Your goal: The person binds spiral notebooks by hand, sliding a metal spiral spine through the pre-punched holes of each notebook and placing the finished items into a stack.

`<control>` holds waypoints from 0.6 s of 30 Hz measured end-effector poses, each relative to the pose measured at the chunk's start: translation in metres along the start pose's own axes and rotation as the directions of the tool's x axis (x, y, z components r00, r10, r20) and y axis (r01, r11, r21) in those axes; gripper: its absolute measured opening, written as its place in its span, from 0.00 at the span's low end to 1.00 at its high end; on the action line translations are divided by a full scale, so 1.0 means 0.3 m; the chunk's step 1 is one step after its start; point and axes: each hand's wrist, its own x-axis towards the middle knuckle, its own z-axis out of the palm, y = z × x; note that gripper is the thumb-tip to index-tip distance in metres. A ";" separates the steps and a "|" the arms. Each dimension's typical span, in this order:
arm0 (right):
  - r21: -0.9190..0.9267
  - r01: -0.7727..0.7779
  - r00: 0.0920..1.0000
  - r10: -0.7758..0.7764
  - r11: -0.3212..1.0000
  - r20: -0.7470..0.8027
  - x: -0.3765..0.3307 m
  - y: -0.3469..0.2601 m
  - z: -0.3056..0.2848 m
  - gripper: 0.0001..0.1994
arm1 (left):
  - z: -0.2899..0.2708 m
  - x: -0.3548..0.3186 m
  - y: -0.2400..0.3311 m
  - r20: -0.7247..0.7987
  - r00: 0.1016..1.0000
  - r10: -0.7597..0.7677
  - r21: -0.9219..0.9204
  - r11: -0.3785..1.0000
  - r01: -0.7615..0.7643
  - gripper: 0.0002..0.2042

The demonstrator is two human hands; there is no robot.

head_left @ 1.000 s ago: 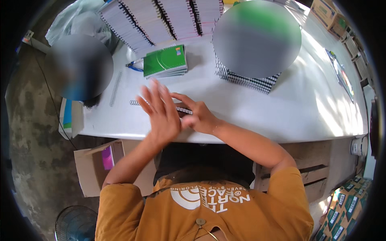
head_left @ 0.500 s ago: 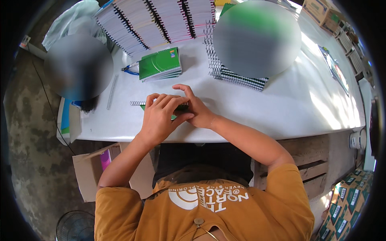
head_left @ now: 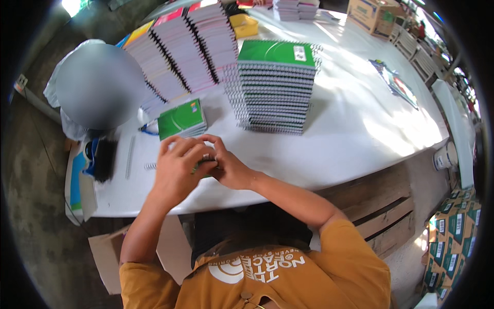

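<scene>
Near the table's front edge, my left hand (head_left: 180, 167) and my right hand (head_left: 234, 167) are closed together around a small green notebook (head_left: 208, 176), mostly hidden by my fingers. A thin wire coil (head_left: 150, 166) sticks out to the left of my left hand. Just beyond my fingers lies a short pile of green notebooks (head_left: 181, 119), with blue-handled pliers (head_left: 148, 127) partly behind its left side. Another loose coil (head_left: 130, 157) rests on the table further left. A tall stack of green coil-bound notebooks (head_left: 278, 87) stands beyond my right hand.
Tall stacks of black-bound books (head_left: 180, 56) stand at the back left, beside a yellow tray (head_left: 243, 26). A black-bristled brush (head_left: 105, 159) is at the left edge of the white table (head_left: 339, 149). An open cardboard box (head_left: 170, 252) sits below the front edge.
The view has shifted, so the table sits lower and further left and the whole tall stack shows. My right index finger, stretched away before, now bends toward my left hand; both still hold the notebook.
</scene>
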 end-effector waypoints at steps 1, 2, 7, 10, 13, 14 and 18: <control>-0.175 0.055 0.992 -0.074 0.983 -0.106 -0.007 -0.065 -0.031 0.30 | -0.055 0.058 0.018 -0.088 0.996 -0.029 -0.007 1.000 0.029 0.11; -0.410 0.261 0.921 -0.353 0.874 -0.167 0.001 -0.156 -0.083 0.24 | -0.107 0.108 0.032 -0.178 0.982 -0.064 -0.020 0.998 0.061 0.11; -0.848 0.391 0.544 -0.833 0.357 -0.100 0.080 -0.549 -0.349 0.09 | -0.111 0.380 0.024 -0.595 0.789 0.153 -0.138 0.948 -0.288 0.12; -0.822 0.259 0.711 -0.677 0.507 -0.193 0.054 -0.525 -0.528 0.08 | 0.074 0.515 0.012 -0.567 0.802 0.188 -0.155 0.932 -0.327 0.12; -0.581 0.274 0.717 -0.566 0.766 -0.407 -0.002 -0.386 -0.583 0.16 | 0.219 0.513 0.004 -0.576 0.818 0.000 -0.393 0.877 -0.277 0.11; -0.642 0.200 0.645 -0.593 0.740 -0.482 0.010 -0.369 -0.586 0.18 | 0.248 0.524 0.015 -0.621 0.763 -0.179 -0.510 0.832 -0.220 0.11; -0.654 -0.076 0.568 -0.507 0.752 -0.649 0.058 -0.337 -0.480 0.27 | 0.277 0.531 0.024 -0.307 0.754 -0.580 -0.840 0.538 0.072 0.10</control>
